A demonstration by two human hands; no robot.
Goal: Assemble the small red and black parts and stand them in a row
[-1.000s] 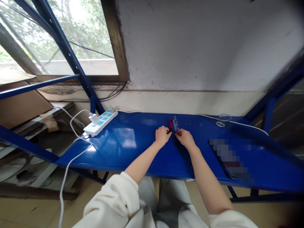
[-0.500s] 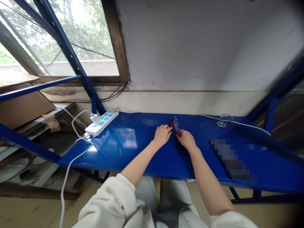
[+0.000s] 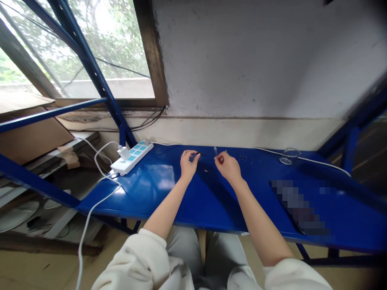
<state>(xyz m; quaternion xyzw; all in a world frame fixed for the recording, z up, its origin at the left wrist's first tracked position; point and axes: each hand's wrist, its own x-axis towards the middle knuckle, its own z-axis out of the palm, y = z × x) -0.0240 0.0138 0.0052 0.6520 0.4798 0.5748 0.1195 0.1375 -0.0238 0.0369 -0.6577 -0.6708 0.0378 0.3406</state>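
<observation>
Two forearms [image 3: 167, 205] extended over table [image 3: 208, 203]; left hand [image 3: 188, 166] pinches dark piece [image 3: 199, 153], right hand [image 3: 229, 166] curls round clear strip [image 3: 215, 151].

Workshop, by its blue workbench [image 3: 208, 205]

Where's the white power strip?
In the head view, the white power strip lies on the blue table, toward its left end, below the window, left of the left hand.

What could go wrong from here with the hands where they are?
The clear plastic piece could slip from the right hand. If that hand swings right, it might scatter the tiny pieces on the blue table. The dark slender item at the left hand's fingertips might drop too.
</observation>
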